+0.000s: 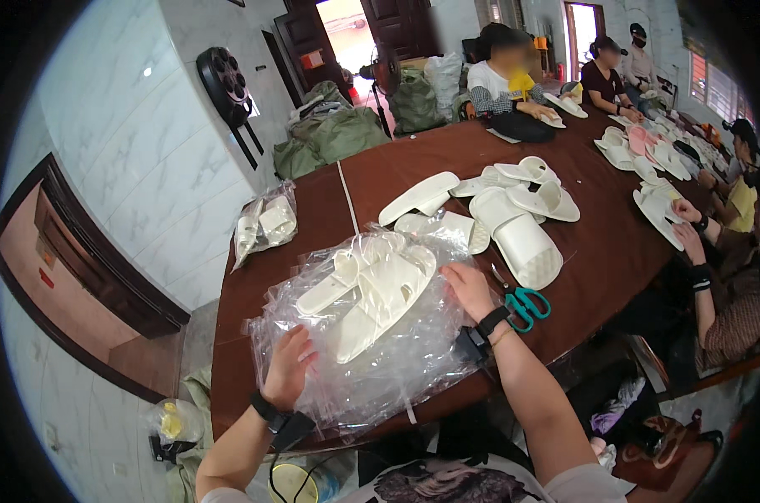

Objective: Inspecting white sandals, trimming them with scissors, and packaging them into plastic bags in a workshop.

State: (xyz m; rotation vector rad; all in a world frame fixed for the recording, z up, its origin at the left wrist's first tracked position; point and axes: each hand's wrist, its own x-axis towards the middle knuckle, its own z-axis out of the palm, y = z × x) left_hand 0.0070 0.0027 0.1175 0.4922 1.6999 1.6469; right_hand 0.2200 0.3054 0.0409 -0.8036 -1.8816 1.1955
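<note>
A pair of cream-white slide slippers lies on a heap of clear plastic bags in front of me. To the near left of the slippers is my left hand, fingers loosely bent and apart, with nothing visible in it. My right hand is just right of the slippers, over the edge of the bags, its fingers stretched toward them and holding nothing that I can see. Teal-handled scissors lie beside my right wrist. Beyond the hands, several more white slippers sit in a loose pile.
A bagged pair of slippers lies at the left edge of the brown-covered table. Co-workers handle slippers along the far and right sides. Green sacks and a fan stand behind the table.
</note>
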